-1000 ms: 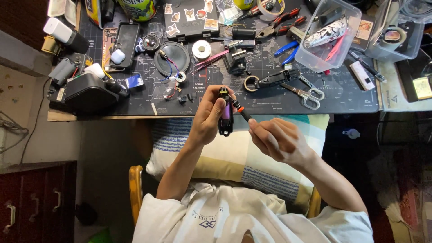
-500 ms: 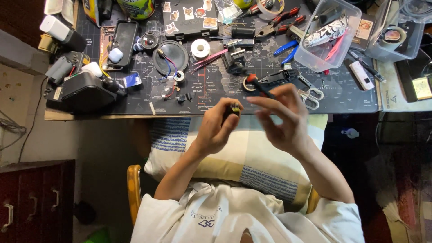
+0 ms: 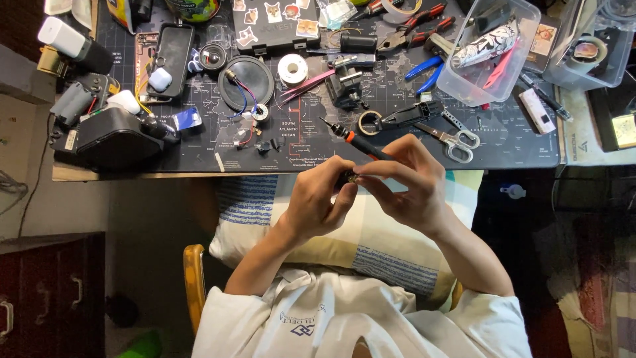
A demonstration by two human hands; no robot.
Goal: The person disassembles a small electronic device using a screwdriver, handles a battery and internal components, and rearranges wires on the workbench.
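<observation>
The left hand (image 3: 318,202) is curled shut around a small dark part (image 3: 347,178), of which only the tip shows between thumb and fingers. The right hand (image 3: 407,182) is closed in a pinch on a screwdriver (image 3: 354,140) with an orange collar and black shaft; its fingertips meet the left hand's at the part. The tool's tip points up and left, away from both hands, over the near edge of the table (image 3: 503,149).

0.5 s ago the screwdriver lay flatter and higher in the right hand, with the 2 hands slightly apart; now they are pressed together and the part sits lower, over the striped cushion (image 3: 391,255) on the lap. 1 s ago the left hand held the dark part upright and in plain view, and the right hand was off to the side without the tool.

Just beyond the right hand lie scissors (image 3: 457,138) and a ring of tape (image 3: 368,122). Farther right stands a clear plastic box (image 3: 464,83). Beyond the left hand are a round black dish (image 3: 246,83) with wires and a white tape roll (image 3: 292,68).
</observation>
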